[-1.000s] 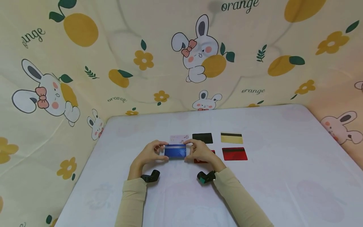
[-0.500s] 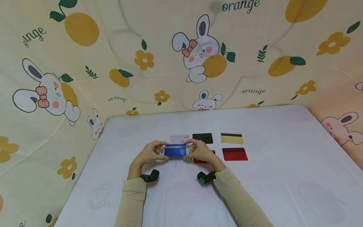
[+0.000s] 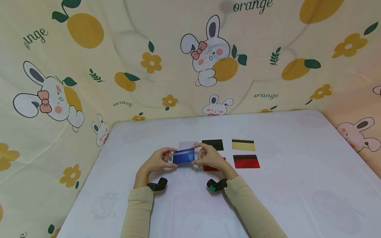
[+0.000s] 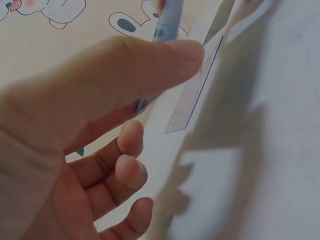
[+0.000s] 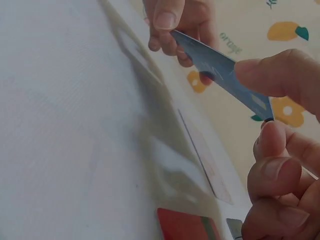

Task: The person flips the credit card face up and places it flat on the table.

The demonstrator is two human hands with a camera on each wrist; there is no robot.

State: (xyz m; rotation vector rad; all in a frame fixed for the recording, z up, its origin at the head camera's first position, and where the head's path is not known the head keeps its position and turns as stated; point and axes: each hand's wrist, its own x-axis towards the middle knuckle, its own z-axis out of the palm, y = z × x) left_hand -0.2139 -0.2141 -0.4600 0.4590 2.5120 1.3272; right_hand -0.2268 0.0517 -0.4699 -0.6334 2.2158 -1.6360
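While the left hand (image 3: pixel 156 160) pinches one short end of the blue card (image 3: pixel 183 156) between thumb and fingertips, the right hand (image 3: pixel 210 157) pinches the other end, holding it lifted just above the white table (image 3: pixel 285 185). Behind it lies a pale pink card (image 3: pixel 187 144), probably flat on the cloth. A black card (image 3: pixel 212 144), a gold card (image 3: pixel 243 144) and two red cards (image 3: pixel 246 161) lie to the right.

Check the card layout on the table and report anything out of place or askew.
Only the blue card is out of line: both the left hand and right hand pinch it by its ends, lifted and tilted. The black card, gold card and red card lie flat and square.
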